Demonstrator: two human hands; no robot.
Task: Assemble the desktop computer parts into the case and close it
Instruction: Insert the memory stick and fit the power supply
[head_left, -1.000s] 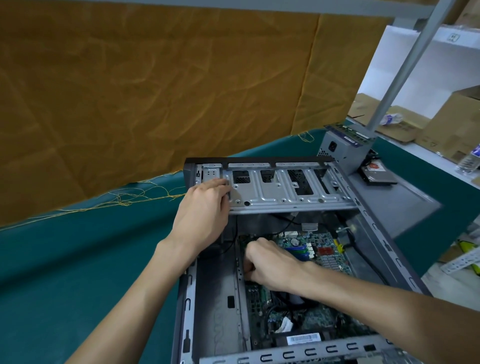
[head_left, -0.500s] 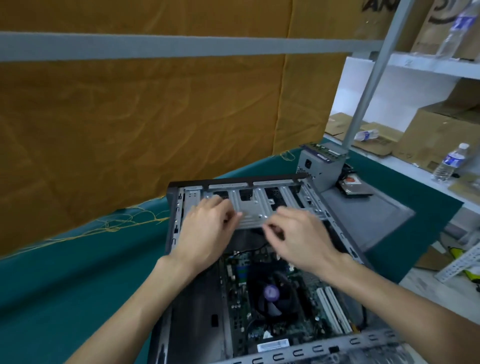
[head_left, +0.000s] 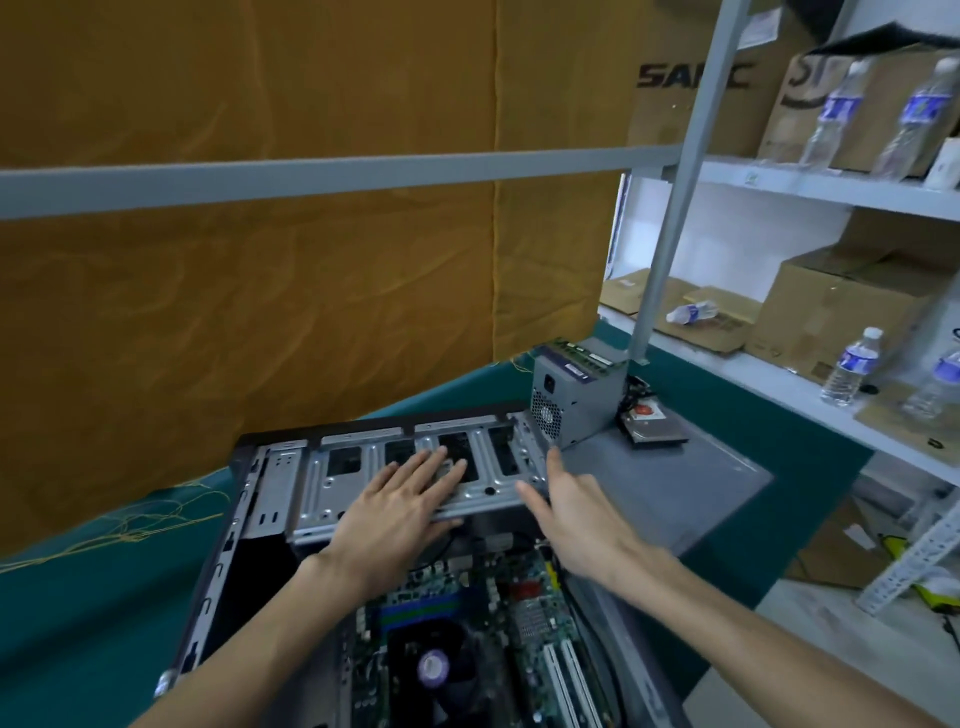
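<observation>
"SA" lettering on brown cardboard box (head_left: 685, 78) above shelf (head_left: 831, 189)

One head-worn wide-angle camera looks forward and down, close over the open case (head_left: 218, 571).

The case (head_left: 218, 561) runs off the bottom edge, its near end unseen. The left hand (head_left: 395, 514) covers part of the drive cage (head_left: 363, 467). Both forearms hide stretches of the motherboard (head_left: 524, 618). The fan (head_left: 434, 670) is cut by the bottom edge. Far right, bottles (head_left: 852, 366) are blurred, labels unreadable.
</observation>
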